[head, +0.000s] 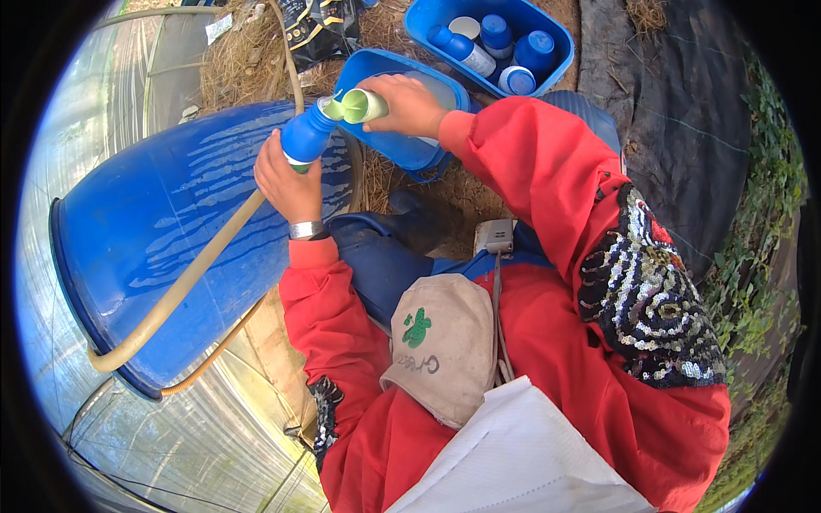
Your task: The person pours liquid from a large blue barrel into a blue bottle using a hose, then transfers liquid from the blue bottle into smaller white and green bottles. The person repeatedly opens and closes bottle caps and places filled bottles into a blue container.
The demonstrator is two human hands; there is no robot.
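My left hand (292, 183) grips a blue plastic bottle (306, 136) near its base. The bottle is uncapped and tilted, its mouth towards a small pale cup (367, 106). That cup lies on its side in my right hand (412, 106), its opening facing the bottle. Pale green liquid shows at the bottle's mouth and inside the cup; which way it runs I cannot tell. Both are held above the near edge of a blue plastic basin (407, 159), partly hidden by my right hand.
A large blue drum (186, 218) stands at left, with a beige hose (192, 272) running over it. Behind the basin, a blue tub (564, 54) holds several blue bottles (539, 48). A black printed bag (321, 32) lies on straw. Black ground sheet (673, 122) covers the right side.
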